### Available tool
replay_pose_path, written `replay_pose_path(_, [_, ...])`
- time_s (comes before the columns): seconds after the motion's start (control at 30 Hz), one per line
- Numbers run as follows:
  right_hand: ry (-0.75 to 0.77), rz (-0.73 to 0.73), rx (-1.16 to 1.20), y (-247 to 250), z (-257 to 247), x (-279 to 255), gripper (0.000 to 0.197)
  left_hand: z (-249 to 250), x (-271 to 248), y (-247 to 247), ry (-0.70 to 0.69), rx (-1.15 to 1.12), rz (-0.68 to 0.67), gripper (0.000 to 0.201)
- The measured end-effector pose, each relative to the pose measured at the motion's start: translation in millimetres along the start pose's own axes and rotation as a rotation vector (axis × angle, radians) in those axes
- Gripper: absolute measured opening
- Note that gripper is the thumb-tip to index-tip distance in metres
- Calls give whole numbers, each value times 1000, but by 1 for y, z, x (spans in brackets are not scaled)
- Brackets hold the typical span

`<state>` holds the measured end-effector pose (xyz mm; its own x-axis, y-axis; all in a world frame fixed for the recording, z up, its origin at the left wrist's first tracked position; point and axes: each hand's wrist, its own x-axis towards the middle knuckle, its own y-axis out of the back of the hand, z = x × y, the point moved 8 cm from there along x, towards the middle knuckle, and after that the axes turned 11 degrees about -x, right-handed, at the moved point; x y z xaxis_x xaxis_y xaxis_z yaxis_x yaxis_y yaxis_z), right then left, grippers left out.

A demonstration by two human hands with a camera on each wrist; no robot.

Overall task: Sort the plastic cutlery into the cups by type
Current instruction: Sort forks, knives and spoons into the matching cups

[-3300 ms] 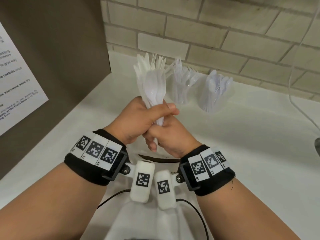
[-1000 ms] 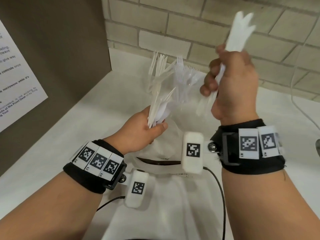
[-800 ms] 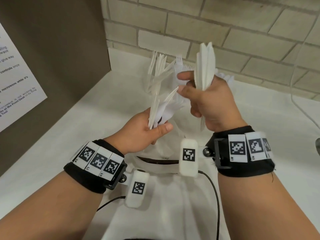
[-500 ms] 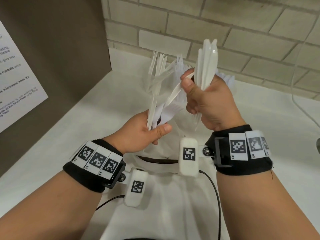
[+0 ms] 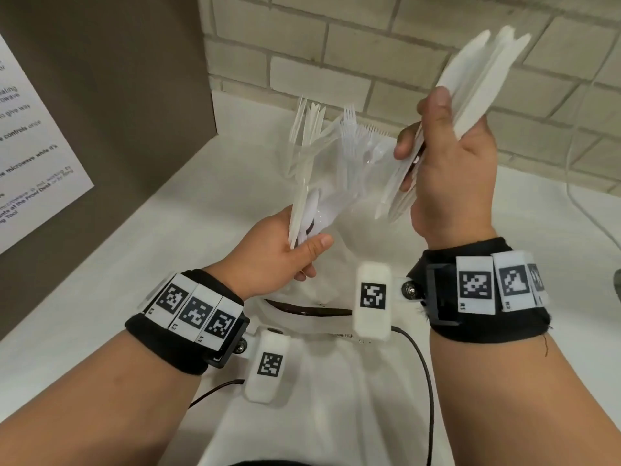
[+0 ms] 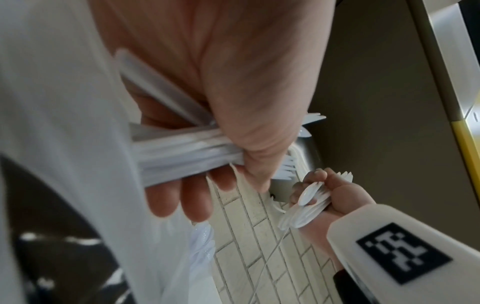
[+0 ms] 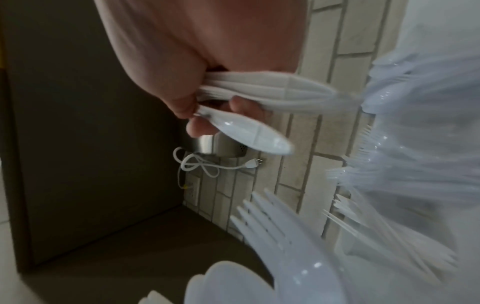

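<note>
since half a second ago the right hand (image 5: 450, 169) has lifted and tipped its bundle of white knives (image 5: 480, 79) up to the right, a single spoon (image 7: 244, 129) pinched below the bundle by the fingertips. left hand (image 5: 279, 250) grasps a mixed bunch of cutlery (image 5: 305, 203) upright, thumb across the handles. behind the hands, two clear cups stand near the brick wall (image 5: 336, 38) on the white counter (image 5: 168, 250): one with knives (image 5: 305, 129), one with forks (image 5: 353, 136).
</note>
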<state>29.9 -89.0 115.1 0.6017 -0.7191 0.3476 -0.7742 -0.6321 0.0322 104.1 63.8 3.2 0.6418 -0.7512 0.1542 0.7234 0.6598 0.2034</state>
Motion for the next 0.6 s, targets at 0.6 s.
replay_pose_path(0.6, [38, -334, -500, -47, 35, -26, 26, 5, 7, 16, -11, 246, 252, 39])
